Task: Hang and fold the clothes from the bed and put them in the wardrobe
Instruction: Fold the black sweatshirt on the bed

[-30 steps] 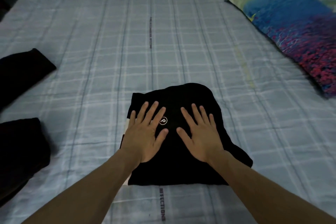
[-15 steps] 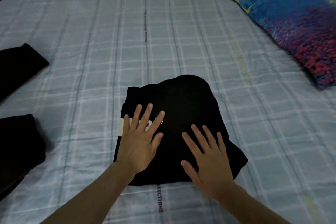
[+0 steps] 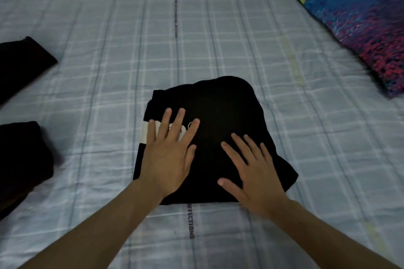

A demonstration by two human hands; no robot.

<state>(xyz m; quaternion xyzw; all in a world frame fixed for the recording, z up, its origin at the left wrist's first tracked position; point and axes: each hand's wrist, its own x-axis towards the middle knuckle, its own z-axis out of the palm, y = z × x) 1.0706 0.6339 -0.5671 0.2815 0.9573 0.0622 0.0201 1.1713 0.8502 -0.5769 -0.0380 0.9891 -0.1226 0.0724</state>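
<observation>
A folded black garment [image 3: 220, 102] with a white stripe and a small white logo lies on the checked bed sheet [image 3: 196, 28] near the bed's front. My left hand [image 3: 169, 153] rests flat on its left half, fingers spread, partly covering the stripe and logo. My right hand [image 3: 253, 170] lies flat on its lower right part, fingers apart, holding nothing.
Two more dark clothes lie at the left edge, one further back [image 3: 19, 65] and one nearer [image 3: 21, 164]. A blue and red patterned pillow [image 3: 358, 19] sits at the back right.
Both hands slid toward me and outward over the black garment: the left one onto the white stripe, the right one down to the lower right corner. The view tipped down slightly.
</observation>
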